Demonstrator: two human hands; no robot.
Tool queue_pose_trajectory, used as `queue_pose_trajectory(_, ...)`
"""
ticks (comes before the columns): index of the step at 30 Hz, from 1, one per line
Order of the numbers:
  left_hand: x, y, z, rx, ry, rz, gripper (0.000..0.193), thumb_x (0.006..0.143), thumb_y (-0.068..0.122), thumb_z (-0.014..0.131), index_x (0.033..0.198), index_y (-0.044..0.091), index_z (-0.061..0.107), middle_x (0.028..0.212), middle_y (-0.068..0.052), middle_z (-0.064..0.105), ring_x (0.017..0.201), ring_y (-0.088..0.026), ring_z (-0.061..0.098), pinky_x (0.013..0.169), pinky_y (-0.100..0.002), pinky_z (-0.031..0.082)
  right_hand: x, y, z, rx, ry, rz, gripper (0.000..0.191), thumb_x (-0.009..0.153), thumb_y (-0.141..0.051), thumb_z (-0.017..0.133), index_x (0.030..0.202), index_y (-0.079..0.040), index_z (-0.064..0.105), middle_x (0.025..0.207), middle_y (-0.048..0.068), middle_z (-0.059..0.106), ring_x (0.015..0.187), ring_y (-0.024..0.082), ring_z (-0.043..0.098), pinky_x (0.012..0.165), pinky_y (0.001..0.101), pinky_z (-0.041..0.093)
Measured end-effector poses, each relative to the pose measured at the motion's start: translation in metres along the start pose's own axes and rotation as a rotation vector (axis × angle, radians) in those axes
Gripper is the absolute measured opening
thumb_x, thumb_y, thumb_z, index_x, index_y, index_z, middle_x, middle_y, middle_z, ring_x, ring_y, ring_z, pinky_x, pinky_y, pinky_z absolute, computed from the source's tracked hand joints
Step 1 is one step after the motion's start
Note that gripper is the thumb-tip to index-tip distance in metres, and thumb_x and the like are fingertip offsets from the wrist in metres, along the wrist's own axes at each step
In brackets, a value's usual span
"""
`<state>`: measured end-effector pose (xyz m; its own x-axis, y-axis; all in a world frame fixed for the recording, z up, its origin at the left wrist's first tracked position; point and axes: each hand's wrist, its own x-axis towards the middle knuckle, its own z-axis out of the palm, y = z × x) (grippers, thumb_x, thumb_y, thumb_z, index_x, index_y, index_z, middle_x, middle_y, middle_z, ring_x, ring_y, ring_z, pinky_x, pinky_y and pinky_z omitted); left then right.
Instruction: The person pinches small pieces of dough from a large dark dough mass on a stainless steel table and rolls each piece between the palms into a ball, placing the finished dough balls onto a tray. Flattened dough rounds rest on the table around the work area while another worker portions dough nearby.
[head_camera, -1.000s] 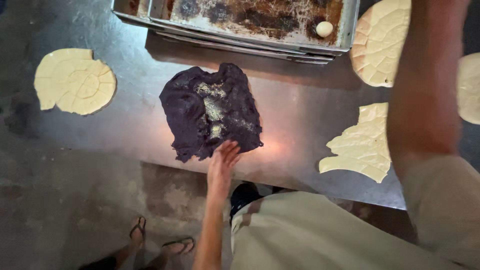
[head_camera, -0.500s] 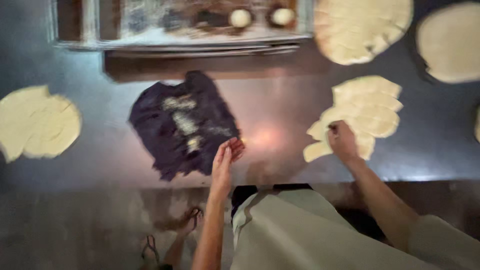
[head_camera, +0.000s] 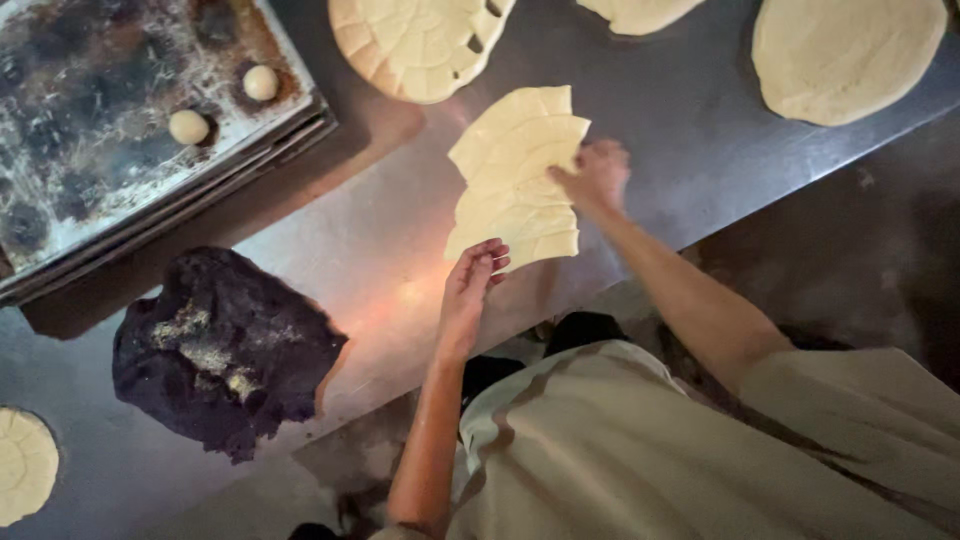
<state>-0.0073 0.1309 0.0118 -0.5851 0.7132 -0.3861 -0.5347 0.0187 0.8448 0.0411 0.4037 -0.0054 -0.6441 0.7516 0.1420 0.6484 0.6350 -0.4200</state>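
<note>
**Both hands on a scored sheet of dough**

The left hand (head_camera: 475, 280) pinches the lower edge of the pale, fan-shaped dough sheet (head_camera: 515, 175), fingers curled shut around its rim. The right hand (head_camera: 597, 178) closes on the sheet's right edge, though it is blurred and the exact fingerhold is hard to make out. Between them the sheet sits just above the middle of the frame, over the steel table (head_camera: 700, 150); whether it lies flat or is partly raised I cannot tell.

Just above it, at the top centre, lies a round scored dough piece (head_camera: 415, 40), and a smooth flat round (head_camera: 845, 55) rests in the upper right. Well to the left, in the lower left of the frame, a dark crumpled cloth (head_camera: 225, 350) dusted with flour lies on the table. In the upper left a stained baking tray (head_camera: 80, 190) carries two small dough balls (head_camera: 188, 126). Another scored round (head_camera: 25, 465) shows at the left edge.
</note>
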Motion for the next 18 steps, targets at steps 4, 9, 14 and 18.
queue_pose_trajectory(4, 0.002, -0.013, 0.009, -0.011, 0.049, -0.044, 0.034, 0.108, 0.024, 0.051, 0.134, 0.004, 0.061, 0.127, -0.008, 0.068, 0.115, -0.017, 0.064, 0.097, -0.033, 0.052, 0.000, 0.002, -0.010, 0.361, -0.420, 0.148, 0.061, 0.076, -0.032, 0.086, 0.118, 0.001, 0.056, 0.116, 0.021, 0.066, 0.109, 0.035, 0.065, 0.092, 0.0424, 0.053)
queue_pose_trajectory(9, 0.006, -0.028, -0.003, -0.071, 0.145, -0.078, 0.034, 0.106, 0.024, 0.052, 0.132, 0.005, 0.062, 0.125, -0.007, 0.068, 0.112, -0.017, 0.064, 0.095, -0.034, 0.052, 0.012, 0.087, -0.043, 0.271, -0.912, -0.064, 0.087, 0.071, -0.030, 0.092, 0.140, -0.003, 0.047, 0.133, 0.018, 0.061, 0.120, 0.034, 0.060, 0.100, 0.0458, 0.049)
queue_pose_trajectory(14, 0.008, -0.049, -0.012, -0.122, 0.131, -0.095, 0.032, 0.107, 0.022, 0.054, 0.132, 0.004, 0.062, 0.123, -0.007, 0.069, 0.109, -0.017, 0.063, 0.093, -0.033, 0.051, 0.015, 0.177, -0.093, -0.308, -1.190, 0.051, 0.055, 0.071, -0.027, 0.085, 0.124, -0.019, 0.075, 0.114, 0.011, 0.079, 0.106, 0.029, 0.073, 0.094, 0.0464, 0.057)
queue_pose_trajectory(18, 0.011, -0.066, 0.000, -0.164, -0.044, -0.224, 0.036, 0.107, 0.024, 0.053, 0.134, 0.002, 0.060, 0.124, -0.010, 0.068, 0.108, -0.020, 0.064, 0.094, -0.038, 0.053, 0.008, 0.196, -0.125, -0.091, -0.921, 0.054, 0.043, 0.077, -0.035, 0.081, 0.116, -0.015, 0.077, 0.111, 0.013, 0.078, 0.099, 0.030, 0.075, 0.085, 0.0450, 0.059)
